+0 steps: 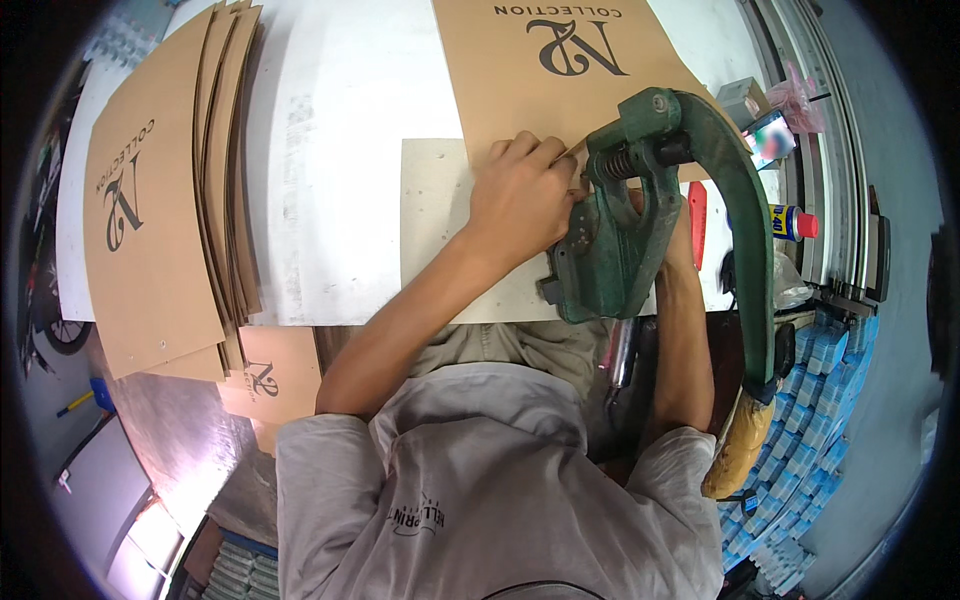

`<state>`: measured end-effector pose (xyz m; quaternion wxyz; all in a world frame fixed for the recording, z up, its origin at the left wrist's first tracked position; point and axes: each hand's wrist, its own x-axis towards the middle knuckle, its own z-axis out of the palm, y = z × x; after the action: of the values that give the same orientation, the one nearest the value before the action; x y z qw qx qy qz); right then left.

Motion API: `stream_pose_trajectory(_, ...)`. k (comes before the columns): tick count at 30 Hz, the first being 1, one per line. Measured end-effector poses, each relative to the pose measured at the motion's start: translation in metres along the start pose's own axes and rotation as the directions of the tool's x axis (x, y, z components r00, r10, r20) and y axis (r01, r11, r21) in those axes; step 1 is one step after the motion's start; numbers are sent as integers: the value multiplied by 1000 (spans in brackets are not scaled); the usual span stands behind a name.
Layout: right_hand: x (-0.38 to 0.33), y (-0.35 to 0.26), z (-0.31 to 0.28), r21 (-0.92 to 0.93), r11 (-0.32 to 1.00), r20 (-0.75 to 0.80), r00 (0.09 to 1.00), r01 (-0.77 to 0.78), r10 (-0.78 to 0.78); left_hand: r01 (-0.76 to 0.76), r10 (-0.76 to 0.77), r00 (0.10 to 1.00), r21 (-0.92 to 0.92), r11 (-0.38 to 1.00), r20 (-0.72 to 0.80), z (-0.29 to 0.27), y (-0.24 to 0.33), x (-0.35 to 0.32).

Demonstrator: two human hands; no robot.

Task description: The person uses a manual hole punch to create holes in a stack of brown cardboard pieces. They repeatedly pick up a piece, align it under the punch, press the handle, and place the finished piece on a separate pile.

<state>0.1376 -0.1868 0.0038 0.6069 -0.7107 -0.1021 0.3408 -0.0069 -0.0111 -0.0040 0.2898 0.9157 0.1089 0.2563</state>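
A brown paper bag (575,90) with black print lies flat at the far middle, its near edge running under a green hand press (615,250). My left hand (522,185) is closed, with curled fingers on the bag's near edge at the left of the press head. Beyond the press body, my right hand (682,240) is mostly covered; its wrist shows on the right, but its fingers do not. The long curved green lever (757,230) arches over to the right and down toward me. A pale board (432,230) lies beneath my left forearm.
Several brown bags (160,270) lean in a stack at the left of the white table (330,120). On the right are a red flat tool (697,220), a spray can (790,222), a phone (771,142) and a small box (742,102). Blue stacked bundles (800,430) stand lower right.
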Motion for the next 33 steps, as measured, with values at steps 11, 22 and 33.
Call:
stream_pose_trajectory(11,-171,-122,-6,-543,348,257,546,764,-798,-35,35,999,24,999,10,8,-1,6)
stream_pose_trajectory(22,-153,-116,-6,-142,498,361,514,855,-778,-25,22,996,29,999,89,5,-4,7)
stream_pose_trajectory(33,-22,80,-76,-784,387,185,779,485,-600,58,-370,619,-430,901,-693,-63,-49,59)
